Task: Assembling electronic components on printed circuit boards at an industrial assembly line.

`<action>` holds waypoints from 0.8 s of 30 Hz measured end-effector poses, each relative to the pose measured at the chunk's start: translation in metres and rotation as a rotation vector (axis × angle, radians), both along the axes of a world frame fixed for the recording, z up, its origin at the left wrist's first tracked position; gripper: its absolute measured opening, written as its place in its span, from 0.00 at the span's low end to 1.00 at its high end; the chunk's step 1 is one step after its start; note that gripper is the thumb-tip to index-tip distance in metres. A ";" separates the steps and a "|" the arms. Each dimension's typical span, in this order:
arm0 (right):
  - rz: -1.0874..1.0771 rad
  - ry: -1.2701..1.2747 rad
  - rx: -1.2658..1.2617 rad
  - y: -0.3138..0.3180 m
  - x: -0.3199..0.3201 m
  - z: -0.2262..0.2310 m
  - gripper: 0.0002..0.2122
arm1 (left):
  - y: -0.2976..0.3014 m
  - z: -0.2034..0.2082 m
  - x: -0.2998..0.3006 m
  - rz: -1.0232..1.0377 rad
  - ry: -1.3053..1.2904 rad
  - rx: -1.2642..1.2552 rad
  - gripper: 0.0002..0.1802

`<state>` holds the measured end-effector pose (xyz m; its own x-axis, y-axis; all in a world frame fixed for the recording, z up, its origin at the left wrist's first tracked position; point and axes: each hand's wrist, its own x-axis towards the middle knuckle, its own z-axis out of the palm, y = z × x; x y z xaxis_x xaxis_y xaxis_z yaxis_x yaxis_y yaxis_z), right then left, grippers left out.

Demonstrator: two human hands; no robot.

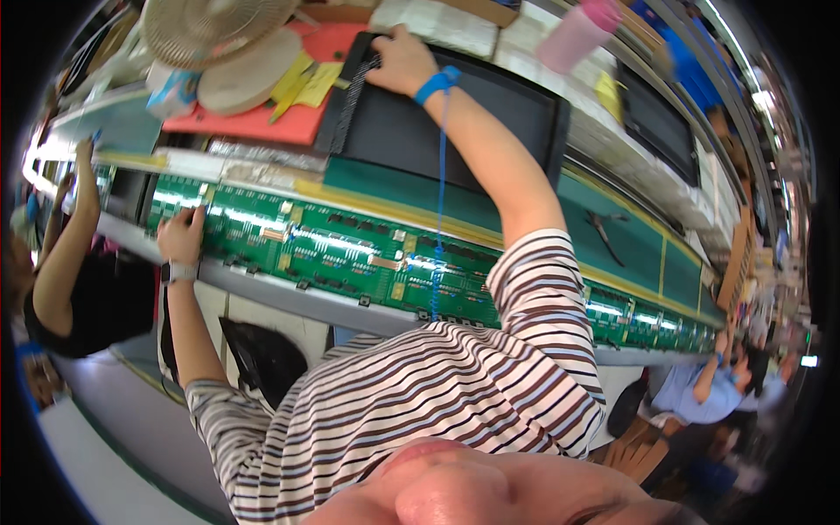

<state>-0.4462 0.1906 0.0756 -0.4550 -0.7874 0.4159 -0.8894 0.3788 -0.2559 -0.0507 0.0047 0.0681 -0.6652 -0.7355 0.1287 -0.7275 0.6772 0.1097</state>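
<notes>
My left hand (180,236), with a watch at the wrist, rests at the left end of a long row of green circuit boards (341,241). Its index finger reaches onto the board; no part shows in its fingers. Farther away, my right hand (404,63) is at the far left corner of a shallow black tray (472,114). Its fingers bend down over a dark, speckled strip (350,92) along the tray's side. Whatever they pinch is too small to make out. A blue wrist strap (437,85) circles that wrist, its coiled cord (437,254) hanging across the boards.
Beyond the boards lie a red mat (262,127) with yellow slips (302,87), and a beige fan (214,31). A pink bottle (582,35) stands behind the tray. Pliers (604,234) lie on the green bench at right. Other people sit at both sides.
</notes>
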 end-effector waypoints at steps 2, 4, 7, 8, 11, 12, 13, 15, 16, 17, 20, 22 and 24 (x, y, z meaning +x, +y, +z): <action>-0.046 0.025 -0.017 0.000 0.006 0.003 0.21 | -0.002 0.000 0.002 0.006 -0.004 0.005 0.21; -0.089 0.060 -0.053 0.001 0.004 -0.002 0.21 | 0.001 -0.001 -0.004 -0.017 0.056 -0.006 0.20; -0.101 0.047 -0.046 -0.001 0.003 -0.006 0.21 | 0.003 -0.002 -0.006 -0.005 0.063 0.000 0.20; -0.128 0.031 -0.043 0.000 0.003 -0.008 0.21 | 0.004 -0.002 -0.006 0.001 0.061 0.001 0.20; -0.161 0.017 -0.038 0.000 0.004 -0.010 0.21 | 0.002 -0.001 -0.006 -0.014 0.023 -0.026 0.21; -0.159 0.003 -0.053 0.000 0.005 -0.008 0.21 | -0.001 -0.002 -0.003 -0.029 0.024 -0.025 0.22; -0.156 -0.012 -0.068 0.002 0.006 -0.006 0.21 | -0.003 -0.002 -0.002 -0.044 0.024 -0.024 0.22; -0.150 -0.046 -0.074 0.004 0.007 -0.004 0.21 | -0.009 -0.001 0.000 -0.056 0.022 0.035 0.22; -0.143 -0.081 -0.081 0.006 0.007 -0.003 0.21 | -0.012 -0.003 0.001 -0.052 0.059 0.079 0.22; -0.146 -0.078 -0.083 0.007 0.006 -0.004 0.21 | -0.013 -0.003 0.000 -0.051 0.098 0.123 0.22; -0.107 -0.057 -0.148 0.007 0.006 -0.012 0.21 | -0.013 0.002 -0.004 -0.003 0.036 0.162 0.22; -0.106 -0.061 -0.147 0.008 0.003 -0.014 0.21 | -0.012 0.005 -0.005 -0.022 0.037 0.143 0.22; -0.087 -0.074 -0.140 0.008 0.003 -0.014 0.21 | -0.014 0.004 -0.003 -0.036 0.036 0.125 0.23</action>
<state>-0.4428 0.1988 0.0618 -0.5525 -0.6802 0.4817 -0.8315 0.4097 -0.3752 -0.0534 -0.0097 0.0723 -0.6877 -0.7234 0.0614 -0.6974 0.6818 0.2208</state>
